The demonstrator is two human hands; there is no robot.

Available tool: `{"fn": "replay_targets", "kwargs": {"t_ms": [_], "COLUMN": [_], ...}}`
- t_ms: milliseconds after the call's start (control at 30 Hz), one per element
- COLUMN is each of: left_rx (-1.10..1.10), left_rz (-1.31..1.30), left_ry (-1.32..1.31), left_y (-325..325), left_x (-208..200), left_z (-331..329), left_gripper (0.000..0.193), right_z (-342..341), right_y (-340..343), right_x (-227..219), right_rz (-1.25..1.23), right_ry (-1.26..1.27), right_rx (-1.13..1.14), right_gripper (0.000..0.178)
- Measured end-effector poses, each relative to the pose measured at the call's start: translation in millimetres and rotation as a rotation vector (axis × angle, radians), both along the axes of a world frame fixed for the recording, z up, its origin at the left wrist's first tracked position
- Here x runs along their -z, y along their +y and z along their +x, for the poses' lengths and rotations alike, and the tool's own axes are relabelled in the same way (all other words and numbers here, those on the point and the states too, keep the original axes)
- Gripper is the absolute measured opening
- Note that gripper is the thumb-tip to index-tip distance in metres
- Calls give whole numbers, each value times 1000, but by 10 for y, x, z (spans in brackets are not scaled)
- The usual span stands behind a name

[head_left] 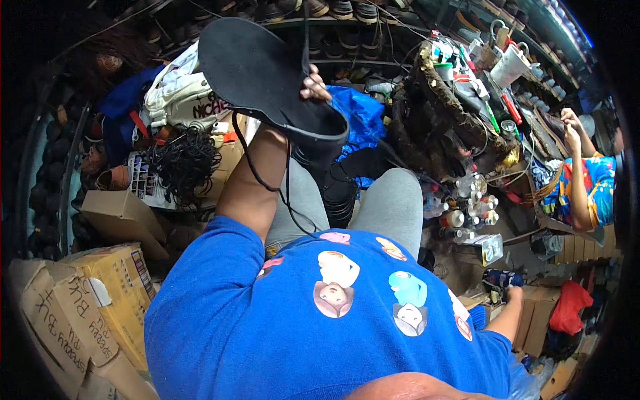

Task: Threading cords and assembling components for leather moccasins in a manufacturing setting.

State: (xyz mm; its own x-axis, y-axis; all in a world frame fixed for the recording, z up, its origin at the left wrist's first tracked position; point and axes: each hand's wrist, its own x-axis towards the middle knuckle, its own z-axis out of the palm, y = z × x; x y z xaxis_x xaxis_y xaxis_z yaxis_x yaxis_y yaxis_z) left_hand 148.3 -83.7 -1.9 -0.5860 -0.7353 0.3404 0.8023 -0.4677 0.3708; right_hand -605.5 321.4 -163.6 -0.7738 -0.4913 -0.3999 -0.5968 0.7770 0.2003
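Raised in front of me, my left hand [315,87] is closed on the edge of a black shoe sole [257,70]. The sole is broad and flat, with a raised rim at its near right end. Thin black cords [248,157] dangle from it past my forearm. My right arm stretches out to the lower right. There my right hand [513,293] is closed at the end of a dark blue bottle-like thing [499,279]; its exact kind is unclear. Between my knees lies something black with laces [339,193], partly hidden by the sole.
A tangle of black laces [183,163] and a white bag [180,90] lie to the left, above cardboard boxes [120,217]. Small bottles [470,210] stand right of my knees, below a worn, cluttered bench [450,110]. Another person [587,190] is at the far right. Shoes line the back shelves.
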Motion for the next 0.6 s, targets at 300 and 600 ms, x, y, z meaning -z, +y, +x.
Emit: {"fn": "replay_targets", "kwargs": {"t_ms": [300,600], "left_rx": [382,476], "left_rz": [231,287], "left_ry": [250,353], "left_y": [475,770], "left_x": [295,344], "left_z": [-617,-849], "left_gripper": [25,22], "right_z": [2325,4696], "right_y": [-1634,-2707], "right_x": [-263,-1829], "right_rz": [-458,-1212], "right_ry": [-466,-1179], "right_rx": [-548,-726], "right_gripper": [31,16]}}
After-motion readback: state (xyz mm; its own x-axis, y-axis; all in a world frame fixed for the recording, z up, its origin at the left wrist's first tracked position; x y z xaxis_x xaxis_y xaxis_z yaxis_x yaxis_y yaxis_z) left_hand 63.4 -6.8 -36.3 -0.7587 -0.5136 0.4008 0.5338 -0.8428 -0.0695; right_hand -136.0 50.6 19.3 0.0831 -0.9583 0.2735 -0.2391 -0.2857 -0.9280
